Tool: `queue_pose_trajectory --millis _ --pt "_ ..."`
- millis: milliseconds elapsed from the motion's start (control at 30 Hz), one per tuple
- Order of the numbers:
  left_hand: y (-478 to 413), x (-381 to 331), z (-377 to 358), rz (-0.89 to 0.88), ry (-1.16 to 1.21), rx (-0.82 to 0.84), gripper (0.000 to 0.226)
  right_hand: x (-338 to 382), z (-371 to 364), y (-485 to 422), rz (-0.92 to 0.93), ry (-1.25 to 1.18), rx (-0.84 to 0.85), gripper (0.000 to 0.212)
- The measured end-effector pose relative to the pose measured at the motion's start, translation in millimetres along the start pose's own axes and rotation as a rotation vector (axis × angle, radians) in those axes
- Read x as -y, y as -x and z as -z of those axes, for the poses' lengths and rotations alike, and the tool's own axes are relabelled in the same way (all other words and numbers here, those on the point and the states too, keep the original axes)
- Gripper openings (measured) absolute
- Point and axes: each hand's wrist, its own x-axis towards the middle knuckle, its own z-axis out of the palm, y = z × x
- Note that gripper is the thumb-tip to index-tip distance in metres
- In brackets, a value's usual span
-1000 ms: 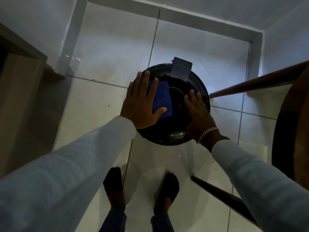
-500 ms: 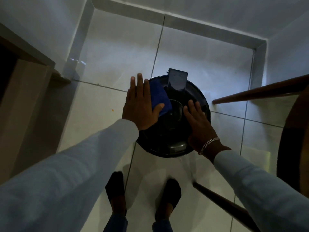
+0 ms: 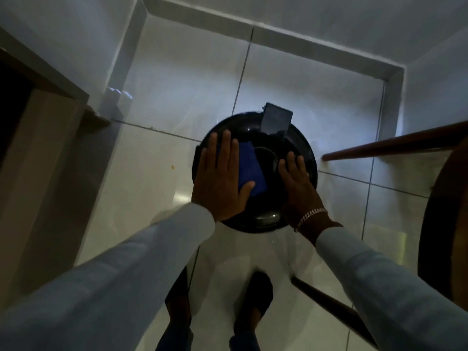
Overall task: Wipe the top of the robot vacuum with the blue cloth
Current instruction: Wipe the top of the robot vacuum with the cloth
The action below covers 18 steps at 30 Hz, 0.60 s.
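Observation:
A round black robot vacuum (image 3: pixel 263 211) sits on the white tiled floor below me. A folded blue cloth (image 3: pixel 249 167) lies on its top, left of centre. My left hand (image 3: pixel 221 178) presses flat on the cloth, fingers stretched forward and thumb across its near corner. Flat on the right side of the vacuum's top rests my right hand (image 3: pixel 297 182), a bracelet on its wrist, holding nothing. A dark phone (image 3: pixel 276 121) lies on the vacuum's far edge.
White walls and skirting close off the corner beyond the vacuum. A dark wooden chair (image 3: pixel 445 224) with slanting legs stands at the right. A wooden door frame (image 3: pixel 45 79) is at the left. My feet (image 3: pixel 253 305) are just behind the vacuum.
My left hand has slid the blue cloth back toward me and to the left over the vacuum's top. My right hand has stayed on the right side.

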Motion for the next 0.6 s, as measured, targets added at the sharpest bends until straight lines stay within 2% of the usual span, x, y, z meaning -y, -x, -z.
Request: queue_pose_trajectory --millis 133,333,500,600 --pt "13 -9 -5 0.007 0.045 -0.023 0.084 2 -5 -1 -0.019 0.020 -0.019 0.081" --pt "53 -31 -21 -0.053 0.047 0.059 0.080 2 0 -3 -0.026 0.022 0.032 0.082" --pt "47 -31 -7 -0.035 0.260 -0.008 0.057 3 3 0 -0.030 -0.005 0.040 0.082" --pt "39 -25 7 0.118 0.304 -0.088 0.054 8 11 0 -0.033 -0.037 0.054 0.073"
